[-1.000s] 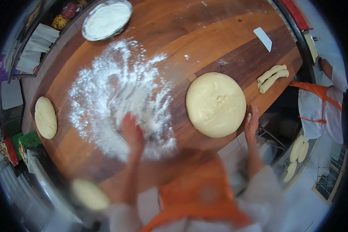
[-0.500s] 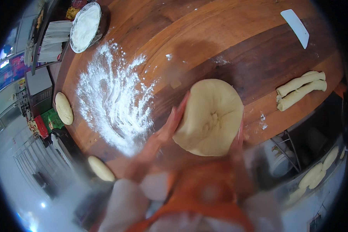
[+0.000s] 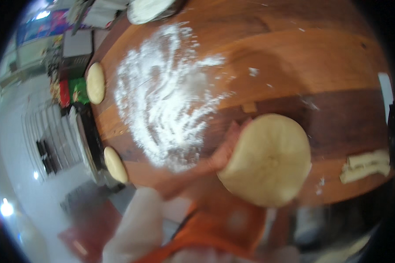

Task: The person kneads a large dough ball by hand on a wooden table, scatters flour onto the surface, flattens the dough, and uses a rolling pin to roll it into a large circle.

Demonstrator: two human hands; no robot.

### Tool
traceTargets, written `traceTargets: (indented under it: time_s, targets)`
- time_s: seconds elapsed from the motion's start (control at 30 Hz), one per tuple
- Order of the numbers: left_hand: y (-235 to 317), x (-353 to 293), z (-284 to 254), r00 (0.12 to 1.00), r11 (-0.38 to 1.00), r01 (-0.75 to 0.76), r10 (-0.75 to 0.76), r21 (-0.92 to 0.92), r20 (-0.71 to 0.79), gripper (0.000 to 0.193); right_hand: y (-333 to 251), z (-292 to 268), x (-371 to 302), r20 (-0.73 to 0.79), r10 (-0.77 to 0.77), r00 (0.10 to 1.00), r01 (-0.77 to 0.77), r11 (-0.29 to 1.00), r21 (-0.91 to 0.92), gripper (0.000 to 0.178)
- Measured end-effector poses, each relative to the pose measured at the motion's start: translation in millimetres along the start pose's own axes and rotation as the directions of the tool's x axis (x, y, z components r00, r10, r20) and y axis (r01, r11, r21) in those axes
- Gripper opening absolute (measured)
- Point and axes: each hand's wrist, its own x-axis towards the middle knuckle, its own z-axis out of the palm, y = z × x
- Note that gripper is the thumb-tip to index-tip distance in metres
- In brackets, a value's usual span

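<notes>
L hand point(image 3: 227, 148) holds dough rnd point(image 3: 270, 160) nr flour point(image 3: 169, 109).

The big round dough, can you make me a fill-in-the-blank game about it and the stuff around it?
1. The person's left hand touches the big round dough on its ____ side.
2. The loose powder spread on the wooden table is ____ in colour.
3. Along the table's left edge lie ____ oval dough pieces.
4. The colour of the person's apron is ____.

Missing words: left; white; two; orange.
</notes>
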Motion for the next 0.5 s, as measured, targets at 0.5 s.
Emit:
traceTargets:
  time_s: [0.5]
  targets:
    - [-75.0,-108.1,-90.7,0.951,0.89,-0.296,0.31,-0.346,-0.014,0.049,-104.2,-0.4,-17.1,0.013,-0.057,0.998,0.05,0.955,0.292,0.049]
